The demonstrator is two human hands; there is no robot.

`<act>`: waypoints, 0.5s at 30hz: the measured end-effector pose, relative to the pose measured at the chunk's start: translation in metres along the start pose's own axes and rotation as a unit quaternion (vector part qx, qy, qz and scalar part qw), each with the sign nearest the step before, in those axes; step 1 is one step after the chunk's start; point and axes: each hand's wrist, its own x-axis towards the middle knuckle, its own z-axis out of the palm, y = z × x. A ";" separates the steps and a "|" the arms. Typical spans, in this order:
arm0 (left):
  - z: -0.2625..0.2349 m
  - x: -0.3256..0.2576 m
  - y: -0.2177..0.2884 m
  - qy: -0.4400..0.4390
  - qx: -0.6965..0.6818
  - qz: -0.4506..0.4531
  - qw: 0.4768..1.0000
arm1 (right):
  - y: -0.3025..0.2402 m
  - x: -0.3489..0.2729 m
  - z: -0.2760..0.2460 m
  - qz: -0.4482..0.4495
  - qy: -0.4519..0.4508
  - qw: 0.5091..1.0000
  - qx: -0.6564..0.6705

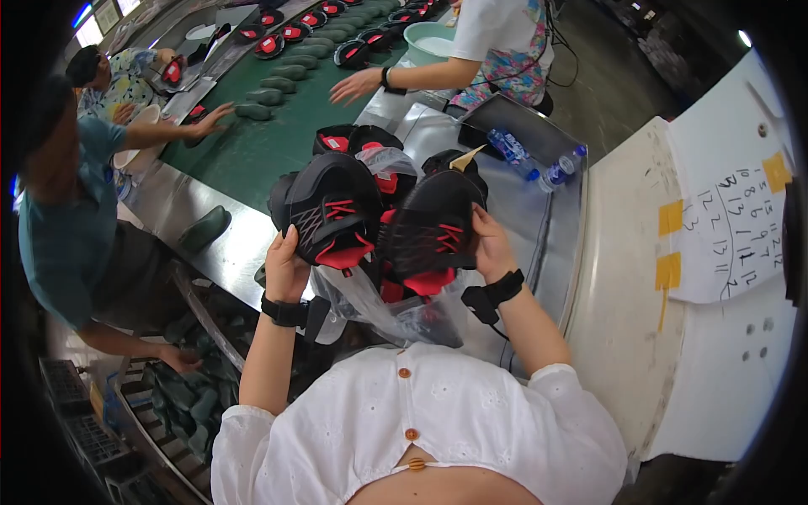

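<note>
My left hand (289, 268) grips a black shoe (332, 202) with red laces and a red lining, its toe pointing away from me. In my right hand (492, 244) is a second black shoe (427, 223) of the same kind, tilted beside the first. Both are held up over the metal table. Under and behind them lie more black-and-red shoes (337, 140), partly hidden. A clear plastic bag (396, 316) hangs below the two shoes, near my body.
Ahead runs a green conveyor belt (290, 114) with rows of shoes and green shoe lasts (286, 72). Co-workers reach over it from both sides. Two plastic bottles (513, 151) lie in a metal tray (484, 108). A white board (627, 278) stands at right; a last-filled cart (160, 438) at lower left.
</note>
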 end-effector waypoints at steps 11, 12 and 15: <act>0.067 -0.005 0.013 -0.112 0.259 0.051 0.958 | 0.044 -0.004 0.032 0.121 0.029 0.985 -0.118; 0.057 0.003 0.021 -0.115 0.089 -0.037 0.989 | 0.051 -0.005 0.012 0.123 0.025 0.985 -0.121; 0.050 0.011 0.046 -0.093 0.173 0.003 0.980 | 0.045 -0.012 0.007 0.107 -0.200 0.926 0.300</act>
